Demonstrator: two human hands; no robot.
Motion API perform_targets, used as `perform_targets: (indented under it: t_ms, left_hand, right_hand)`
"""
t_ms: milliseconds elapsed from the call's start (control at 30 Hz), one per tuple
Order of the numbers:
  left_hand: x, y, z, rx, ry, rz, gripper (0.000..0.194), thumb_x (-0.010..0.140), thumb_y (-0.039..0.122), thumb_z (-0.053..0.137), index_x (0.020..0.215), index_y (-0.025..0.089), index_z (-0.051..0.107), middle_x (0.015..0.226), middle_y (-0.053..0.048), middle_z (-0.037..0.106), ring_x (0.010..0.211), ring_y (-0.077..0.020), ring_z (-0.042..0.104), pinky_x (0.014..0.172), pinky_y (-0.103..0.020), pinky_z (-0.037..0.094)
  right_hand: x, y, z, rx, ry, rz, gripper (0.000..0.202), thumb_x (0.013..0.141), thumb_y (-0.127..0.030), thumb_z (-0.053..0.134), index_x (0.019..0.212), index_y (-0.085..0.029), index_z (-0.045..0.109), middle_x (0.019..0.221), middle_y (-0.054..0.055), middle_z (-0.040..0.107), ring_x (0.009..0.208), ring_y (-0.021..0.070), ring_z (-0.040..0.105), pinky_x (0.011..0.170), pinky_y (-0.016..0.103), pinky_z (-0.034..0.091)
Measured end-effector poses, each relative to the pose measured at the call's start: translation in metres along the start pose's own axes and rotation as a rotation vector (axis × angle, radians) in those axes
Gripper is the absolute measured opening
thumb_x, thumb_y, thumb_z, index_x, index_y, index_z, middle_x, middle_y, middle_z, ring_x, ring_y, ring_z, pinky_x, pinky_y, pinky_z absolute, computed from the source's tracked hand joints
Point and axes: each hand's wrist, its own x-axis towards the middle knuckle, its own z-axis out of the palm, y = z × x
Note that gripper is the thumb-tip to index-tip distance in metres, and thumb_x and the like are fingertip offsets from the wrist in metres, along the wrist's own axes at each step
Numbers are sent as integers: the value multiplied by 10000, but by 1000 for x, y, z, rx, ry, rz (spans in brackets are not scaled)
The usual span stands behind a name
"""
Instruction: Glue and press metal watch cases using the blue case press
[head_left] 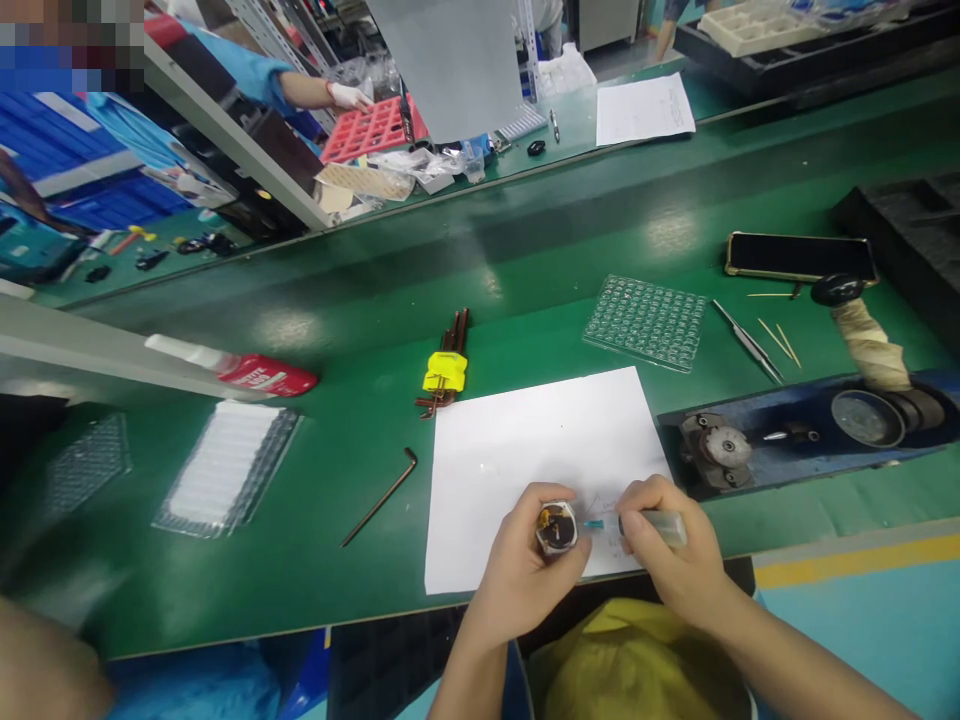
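Observation:
My left hand (525,565) is closed around a small round part (556,527) with a pale rim and a dark and amber face turned upward. In my right hand (671,550) is a clear dispensing syringe (666,527), held between thumb and fingers. Its blue tip (594,524) points left at the round part, with a small gap between them. Both hands are over the lower edge of a white paper sheet (525,450), which has faint handwriting near my fingers. What is inside the syringe cannot be made out.
A blue hand press (795,450) stands right of the paper, with tweezers (748,342), toothpicks (780,342) and a phone (801,258) behind it. A clear blister tray (645,322), hex key set (445,370), loose hex key (379,498) and red bottle (262,374) lie around. Other people are nearby.

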Motion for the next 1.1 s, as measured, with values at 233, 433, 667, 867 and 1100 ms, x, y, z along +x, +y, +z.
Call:
perform_targets:
  t_ms: [233, 433, 667, 867, 1100]
  left_hand:
    - [-1, -10, 0, -20, 5, 40, 297, 897, 222, 713, 1177, 224, 612, 810, 54, 519, 663, -113, 500, 586, -186, 383]
    - [-1, -8, -1, -12, -7, 19, 303, 907, 204, 707, 1192, 226, 609, 819, 52, 528, 677, -114, 506, 610, -185, 398]
    - [-3, -18, 0, -59, -6, 64, 307, 915, 208, 719, 1202, 238, 615, 826, 49, 540, 669, -109, 492, 595, -180, 382]
    - [1, -14, 3, -125, 23, 16, 330, 890, 253, 727, 1190, 222, 593, 802, 55, 516, 648, -118, 458, 573, -196, 374]
    - [4, -6, 2, -62, 81, 29, 336, 853, 258, 693, 1179, 208, 627, 1011, -27, 658, 850, -194, 599, 786, -286, 505]
  right_hand:
    - [0, -2, 2, -26, 23, -25, 235, 1067, -280, 628, 839, -232, 604, 655, -54, 565, 550, 122, 487, 524, 219, 399]
    - [0, -1, 2, -10, 11, -43, 174, 1071, -292, 638, 905, -238, 644, 687, -51, 607, 568, 122, 529, 539, 213, 424]
    - [1, -2, 0, -2, -1, -16, 233, 1066, -299, 639, 846, -225, 626, 668, -45, 584, 560, 124, 506, 531, 221, 409]
    - [3, 0, -3, 35, 56, -3, 187, 1059, -331, 664, 892, -248, 678, 693, -46, 630, 578, 121, 571, 544, 187, 460]
    - [44, -12, 4, -161, -34, -120, 290, 1017, -320, 749, 1305, -348, 757, 1129, 23, 768, 1051, 213, 726, 929, 299, 583]
